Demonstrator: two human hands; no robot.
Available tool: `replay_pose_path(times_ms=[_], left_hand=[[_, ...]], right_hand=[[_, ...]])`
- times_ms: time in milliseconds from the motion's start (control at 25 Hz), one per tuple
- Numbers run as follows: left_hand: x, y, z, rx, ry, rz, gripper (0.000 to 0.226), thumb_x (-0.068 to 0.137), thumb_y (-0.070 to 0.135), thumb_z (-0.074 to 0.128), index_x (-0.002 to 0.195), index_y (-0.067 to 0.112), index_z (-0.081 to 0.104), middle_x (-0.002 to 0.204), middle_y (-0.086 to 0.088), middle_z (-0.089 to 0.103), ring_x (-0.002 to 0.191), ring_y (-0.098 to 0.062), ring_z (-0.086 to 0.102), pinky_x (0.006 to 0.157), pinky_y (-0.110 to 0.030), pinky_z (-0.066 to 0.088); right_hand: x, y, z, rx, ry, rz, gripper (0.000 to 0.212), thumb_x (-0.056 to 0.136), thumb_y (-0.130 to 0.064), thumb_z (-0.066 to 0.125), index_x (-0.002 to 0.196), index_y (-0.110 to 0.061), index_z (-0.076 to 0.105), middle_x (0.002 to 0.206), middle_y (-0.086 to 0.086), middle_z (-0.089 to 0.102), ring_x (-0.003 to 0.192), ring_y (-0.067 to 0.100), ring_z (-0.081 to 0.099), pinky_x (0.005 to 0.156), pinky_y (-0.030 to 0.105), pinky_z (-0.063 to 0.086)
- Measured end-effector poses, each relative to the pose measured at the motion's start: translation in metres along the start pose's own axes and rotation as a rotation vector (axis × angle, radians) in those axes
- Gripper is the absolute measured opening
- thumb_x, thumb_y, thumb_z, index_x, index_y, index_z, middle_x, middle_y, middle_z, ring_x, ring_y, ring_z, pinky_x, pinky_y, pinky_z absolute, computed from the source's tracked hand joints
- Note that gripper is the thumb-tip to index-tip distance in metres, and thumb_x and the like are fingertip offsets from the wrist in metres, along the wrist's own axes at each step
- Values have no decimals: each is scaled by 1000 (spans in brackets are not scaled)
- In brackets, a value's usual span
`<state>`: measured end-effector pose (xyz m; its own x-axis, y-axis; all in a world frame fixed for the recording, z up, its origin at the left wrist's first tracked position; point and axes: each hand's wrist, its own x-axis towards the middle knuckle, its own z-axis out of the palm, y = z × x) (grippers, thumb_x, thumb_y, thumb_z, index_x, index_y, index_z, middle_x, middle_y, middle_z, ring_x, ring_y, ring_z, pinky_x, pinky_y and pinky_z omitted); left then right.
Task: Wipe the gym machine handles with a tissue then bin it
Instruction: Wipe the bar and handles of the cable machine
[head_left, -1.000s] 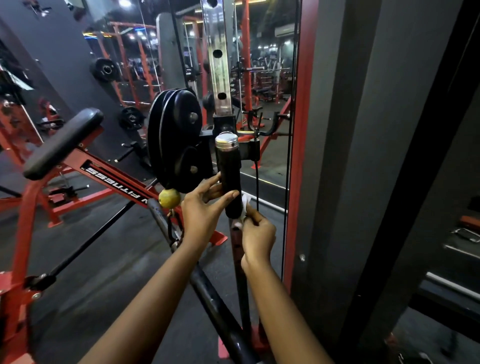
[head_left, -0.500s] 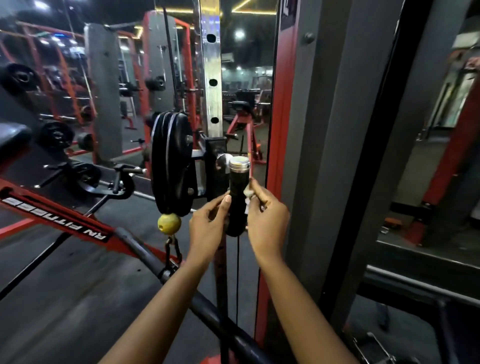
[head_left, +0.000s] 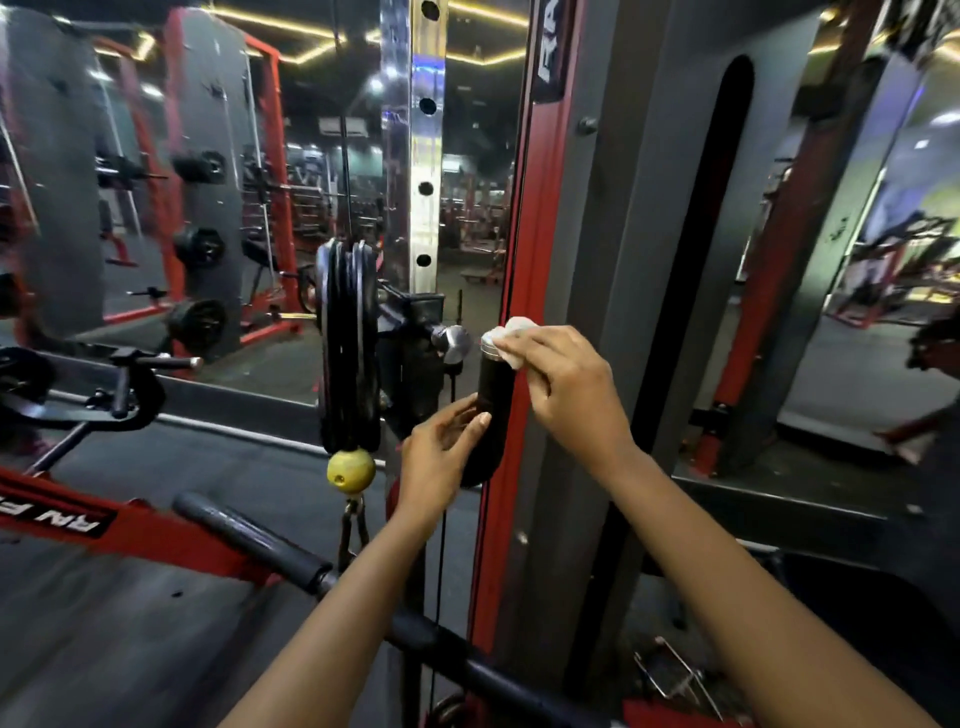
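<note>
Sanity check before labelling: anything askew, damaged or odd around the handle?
Nothing stands out. The black handle stands upright, the left hand grips its lower part, and the right hand presses the white tissue against its metal cap. The yellow ball below the plates looks scuffed, nothing more.

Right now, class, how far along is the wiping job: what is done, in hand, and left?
Done: the tissue is out and on the handle. In hand: the right hand presses it against the handle's metal cap while the left hand holds the handle lower down. Left: binning the tissue; no bin is in view.
</note>
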<state>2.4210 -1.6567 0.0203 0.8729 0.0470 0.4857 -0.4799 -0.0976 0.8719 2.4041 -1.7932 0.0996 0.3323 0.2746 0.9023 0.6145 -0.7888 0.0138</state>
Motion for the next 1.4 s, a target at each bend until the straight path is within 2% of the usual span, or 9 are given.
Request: replay_pose_path(times_ms=[160, 320, 480, 800, 960, 1040, 1160, 1280, 1400], left_hand=[[-11, -26, -11, 163, -24, 38, 30, 86, 26, 62, 116, 21, 62, 107, 7, 66, 95, 3, 61, 81, -7, 45], [-26, -57, -14, 426, -147, 51, 42, 88, 26, 61, 126, 11, 55, 126, -3, 56, 117, -15, 51, 91, -6, 27], [-27, -66, -14, 507, -132, 111, 43, 90, 21, 58, 131, 13, 50, 133, -2, 51, 124, -15, 46, 97, -7, 21], [-31, -75, -18, 519, -147, 193, 46, 92, 18, 55, 137, 17, 43, 137, -2, 46, 127, -13, 43, 104, -14, 28], [-47, -65, -25, 631, -202, 197, 53, 94, 27, 50, 143, 20, 32, 146, 0, 35, 135, -13, 33, 107, -24, 28], [-75, -67, -36, 712, -184, 234, 50, 94, 35, 46, 140, 19, 38, 142, -2, 42, 130, -14, 40, 104, -24, 32], [-128, -92, -54, 830, -217, 275, 48, 95, 46, 31, 127, 18, 53, 125, -1, 59, 119, -15, 53, 106, -34, 38], [-152, -121, -63, 994, -310, 269, 49, 98, 44, 24, 117, 18, 60, 117, 2, 63, 122, -15, 50, 113, -36, 22], [-151, -127, -62, 1026, -314, 249, 50, 99, 44, 21, 116, 17, 59, 117, 1, 62, 125, -15, 42, 115, -34, 14]], right_hand=[[-19, -3, 7, -234, -167, -435, 30, 88, -3, 46, 111, -4, 64, 114, 6, 66, 112, 18, 57, 96, 27, 46], [-19, 13, 22, -445, -243, -679, 32, 93, -1, 39, 114, -2, 63, 120, 7, 63, 115, 20, 57, 105, 34, 37], [-36, 14, 32, -524, -241, -700, 35, 97, 0, 33, 109, -2, 66, 112, 7, 67, 108, 20, 61, 98, 32, 46], [-25, 6, 33, -547, -269, -751, 46, 98, -2, 20, 109, -3, 65, 111, 8, 67, 105, 23, 62, 86, 33, 52], [-36, -1, 48, -590, -286, -692, 34, 93, -1, 36, 92, -5, 69, 93, 7, 69, 96, 24, 63, 77, 31, 53], [-50, -4, 55, -580, -378, -693, 27, 89, 0, 42, 87, -5, 68, 85, 5, 66, 87, 23, 63, 75, 31, 51], [-62, -12, 60, -575, -488, -724, 42, 90, -2, 30, 89, -11, 71, 81, -1, 67, 79, 17, 63, 74, 26, 48], [-57, -18, 70, -619, -447, -705, 67, 96, -1, 2, 96, -9, 68, 89, 4, 67, 83, 18, 63, 74, 27, 51], [-42, -18, 77, -658, -425, -604, 48, 94, -5, 21, 94, -5, 69, 93, 11, 69, 88, 26, 65, 94, 38, 44]])
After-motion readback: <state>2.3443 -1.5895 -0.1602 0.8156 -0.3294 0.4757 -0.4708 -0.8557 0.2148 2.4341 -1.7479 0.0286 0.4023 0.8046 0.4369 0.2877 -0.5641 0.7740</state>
